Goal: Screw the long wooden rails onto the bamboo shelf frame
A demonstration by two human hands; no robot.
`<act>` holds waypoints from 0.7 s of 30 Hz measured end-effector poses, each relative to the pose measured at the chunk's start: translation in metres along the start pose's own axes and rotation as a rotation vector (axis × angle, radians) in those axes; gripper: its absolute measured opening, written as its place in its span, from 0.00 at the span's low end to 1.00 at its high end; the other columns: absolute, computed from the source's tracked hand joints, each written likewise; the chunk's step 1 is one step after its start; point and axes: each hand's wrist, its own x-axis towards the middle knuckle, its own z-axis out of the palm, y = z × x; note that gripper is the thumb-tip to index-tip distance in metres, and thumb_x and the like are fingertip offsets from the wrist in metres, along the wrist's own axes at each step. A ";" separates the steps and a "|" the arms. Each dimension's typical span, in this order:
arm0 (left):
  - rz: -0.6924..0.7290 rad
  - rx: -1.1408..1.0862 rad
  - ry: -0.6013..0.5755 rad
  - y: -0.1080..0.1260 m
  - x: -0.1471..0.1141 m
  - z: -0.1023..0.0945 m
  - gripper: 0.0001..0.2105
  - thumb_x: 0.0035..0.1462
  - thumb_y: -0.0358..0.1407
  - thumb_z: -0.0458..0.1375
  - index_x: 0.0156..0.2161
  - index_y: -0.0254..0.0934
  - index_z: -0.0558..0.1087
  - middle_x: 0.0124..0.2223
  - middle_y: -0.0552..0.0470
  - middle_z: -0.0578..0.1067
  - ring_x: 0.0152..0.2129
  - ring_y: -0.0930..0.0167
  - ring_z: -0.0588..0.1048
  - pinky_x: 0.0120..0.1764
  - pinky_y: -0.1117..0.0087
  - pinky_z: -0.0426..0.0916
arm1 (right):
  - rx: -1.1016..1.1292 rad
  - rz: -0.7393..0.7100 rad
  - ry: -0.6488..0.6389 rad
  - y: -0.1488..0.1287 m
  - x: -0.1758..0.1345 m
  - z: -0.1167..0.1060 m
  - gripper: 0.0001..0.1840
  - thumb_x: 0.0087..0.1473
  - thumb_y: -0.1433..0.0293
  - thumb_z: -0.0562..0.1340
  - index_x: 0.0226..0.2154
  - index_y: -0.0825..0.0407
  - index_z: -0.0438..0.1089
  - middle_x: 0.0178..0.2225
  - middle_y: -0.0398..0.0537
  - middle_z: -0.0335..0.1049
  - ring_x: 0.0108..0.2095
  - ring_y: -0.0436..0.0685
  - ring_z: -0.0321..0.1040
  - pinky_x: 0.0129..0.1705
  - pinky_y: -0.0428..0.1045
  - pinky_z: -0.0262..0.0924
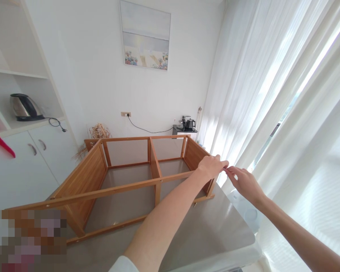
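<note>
Right of centre, my left hand and right hand are meeting near the rack; I cannot tell what they are gripping. Steady fingertips are advisable.

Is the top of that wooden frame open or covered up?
Open: through the top of the wooden frame, you can see the gray table below.

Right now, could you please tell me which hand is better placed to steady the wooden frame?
Probably the left hand: it appears nearer the wooden frame, while the right hand is farther out, toward the curtain.
</note>
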 end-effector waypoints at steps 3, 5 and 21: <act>-0.003 0.005 0.000 0.000 0.000 0.001 0.11 0.68 0.39 0.46 0.49 0.44 0.69 0.46 0.46 0.70 0.38 0.63 0.77 0.35 0.65 0.70 | 0.436 0.387 -0.067 -0.010 0.003 0.001 0.19 0.61 0.52 0.58 0.34 0.49 0.72 0.32 0.49 0.77 0.30 0.56 0.71 0.32 0.50 0.61; -0.008 -0.001 -0.004 0.000 0.000 0.001 0.12 0.68 0.38 0.46 0.49 0.45 0.70 0.46 0.46 0.70 0.38 0.63 0.77 0.35 0.65 0.70 | 0.709 0.579 -0.087 -0.013 0.005 0.003 0.22 0.55 0.48 0.62 0.31 0.52 0.73 0.34 0.52 0.77 0.31 0.56 0.72 0.30 0.49 0.61; -0.017 -0.005 -0.002 0.001 -0.001 -0.001 0.11 0.68 0.41 0.47 0.49 0.46 0.70 0.46 0.47 0.71 0.37 0.64 0.77 0.36 0.64 0.70 | 0.306 0.409 0.038 -0.019 -0.011 -0.003 0.18 0.60 0.52 0.57 0.33 0.49 0.72 0.32 0.47 0.77 0.34 0.58 0.74 0.36 0.51 0.62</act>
